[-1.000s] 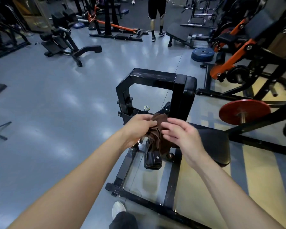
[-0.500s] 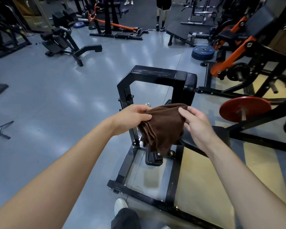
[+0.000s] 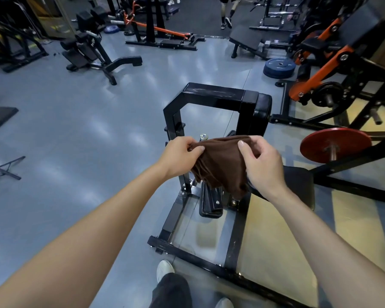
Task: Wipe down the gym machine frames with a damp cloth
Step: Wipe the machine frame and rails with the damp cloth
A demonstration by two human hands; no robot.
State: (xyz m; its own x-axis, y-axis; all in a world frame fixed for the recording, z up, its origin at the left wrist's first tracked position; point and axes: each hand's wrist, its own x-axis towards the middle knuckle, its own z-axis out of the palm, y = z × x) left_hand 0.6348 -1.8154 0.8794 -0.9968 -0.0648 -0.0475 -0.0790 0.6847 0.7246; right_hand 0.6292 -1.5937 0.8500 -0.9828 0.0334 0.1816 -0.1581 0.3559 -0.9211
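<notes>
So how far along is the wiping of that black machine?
Nothing looks wiped yet. Left hand and right hand pinch the brown cloth spread in the air, clear of the black frame. All the frame wiping appears left.

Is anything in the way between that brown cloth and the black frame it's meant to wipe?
Nothing visible. Both hands hold the brown cloth in open air just in front of the black frame.

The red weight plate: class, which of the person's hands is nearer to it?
Right. The right hand pinches the brown cloth just left of the red weight plate; the left hand holds the cloth's far edge.
</notes>
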